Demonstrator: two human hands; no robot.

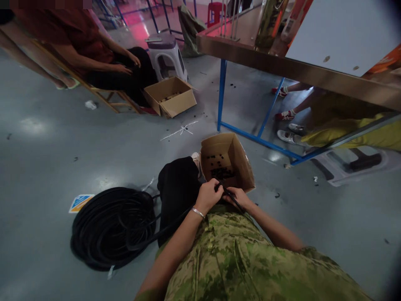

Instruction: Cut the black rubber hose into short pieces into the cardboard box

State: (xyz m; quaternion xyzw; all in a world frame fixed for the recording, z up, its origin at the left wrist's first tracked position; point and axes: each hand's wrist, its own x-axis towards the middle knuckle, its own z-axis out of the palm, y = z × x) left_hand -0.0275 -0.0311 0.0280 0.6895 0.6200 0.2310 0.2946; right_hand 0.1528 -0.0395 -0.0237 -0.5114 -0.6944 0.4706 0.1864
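My left hand, with a bracelet at its wrist, is closed around a thin black tube. Close beside it, my right hand has its fingers bent round the same tube; whether it holds anything else is hidden. A length of the tube passes under my left forearm, leading back to a large black coil of tubing on the floor at my left. Just beyond my hands stands an open cardboard box, tilted toward me, with several small black pieces at its bottom.
A blue-legged table stands ahead to the right, with other people's feet beneath it. At the upper left a seated person is near another cardboard box and a plastic stool. White string lies on the floor.
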